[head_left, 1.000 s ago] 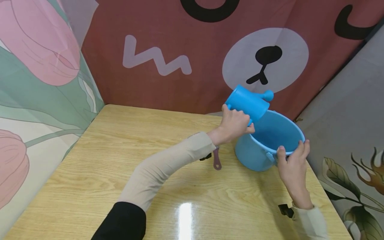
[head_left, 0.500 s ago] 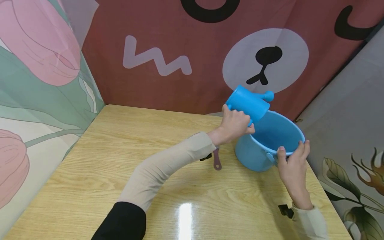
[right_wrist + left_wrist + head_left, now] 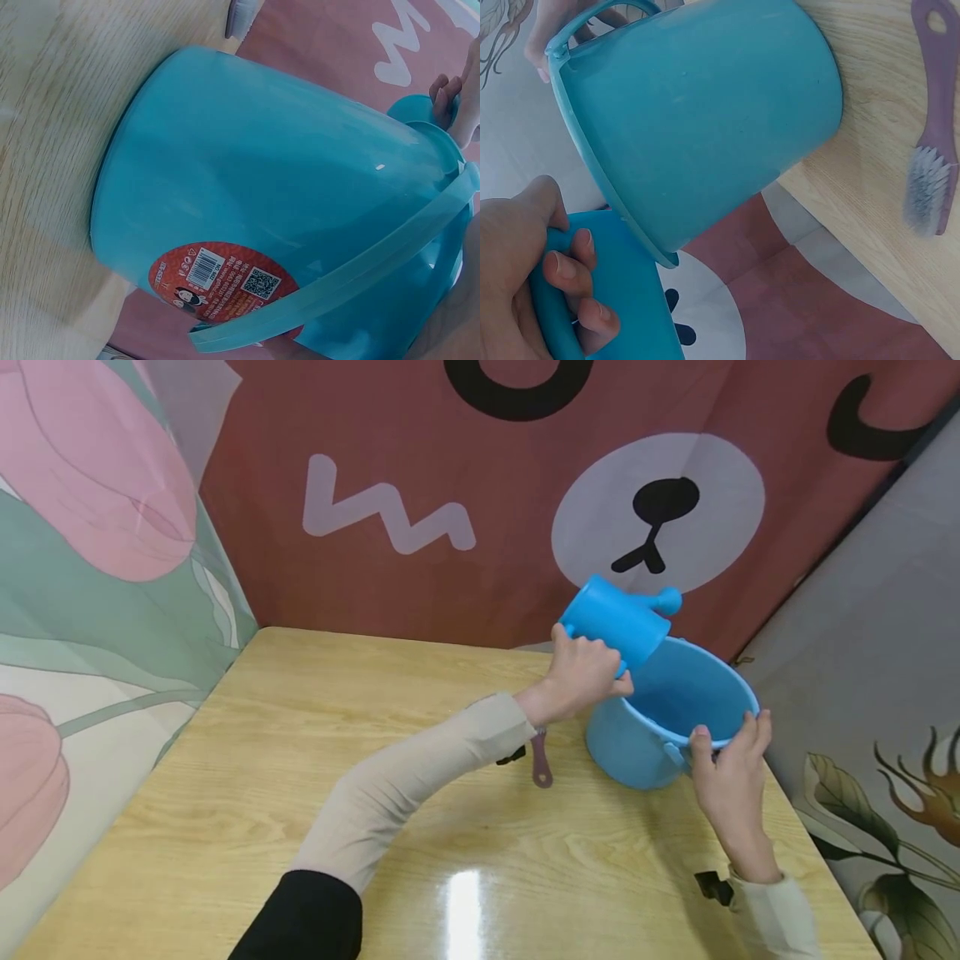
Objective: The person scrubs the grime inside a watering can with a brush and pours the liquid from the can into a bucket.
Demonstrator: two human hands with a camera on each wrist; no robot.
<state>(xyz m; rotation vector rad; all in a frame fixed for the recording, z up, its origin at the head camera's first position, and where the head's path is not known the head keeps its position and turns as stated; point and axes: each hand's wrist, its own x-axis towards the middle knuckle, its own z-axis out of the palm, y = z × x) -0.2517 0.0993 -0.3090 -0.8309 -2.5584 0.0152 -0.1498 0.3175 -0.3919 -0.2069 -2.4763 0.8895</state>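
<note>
A blue watering can (image 3: pixel 618 620) is tipped over the left part of the rim of a light blue bucket (image 3: pixel 626 743). My left hand (image 3: pixel 581 672) grips the can by its handle; in the left wrist view the fingers (image 3: pixel 577 270) curl round that handle. The bucket stands upright at the table's right side. My right hand (image 3: pixel 733 781) holds the near right rim, thumb outside and fingers over the edge. A carrying handle (image 3: pixel 337 281) hangs down the bucket's side, beside a round red label (image 3: pixel 225 281). The inside of the can is hidden.
A brush with a purple handle (image 3: pixel 542 760) lies on the wooden table (image 3: pixel 300 777), left of the bucket; its grey bristles (image 3: pixel 928 187) show in the left wrist view. A printed brown cloth (image 3: pixel 390 585) hangs behind the table, and a grey one (image 3: pixel 862 652) at the right.
The head view has shifted very slightly. Both hands, the watering can and the bucket stay in about the same places.
</note>
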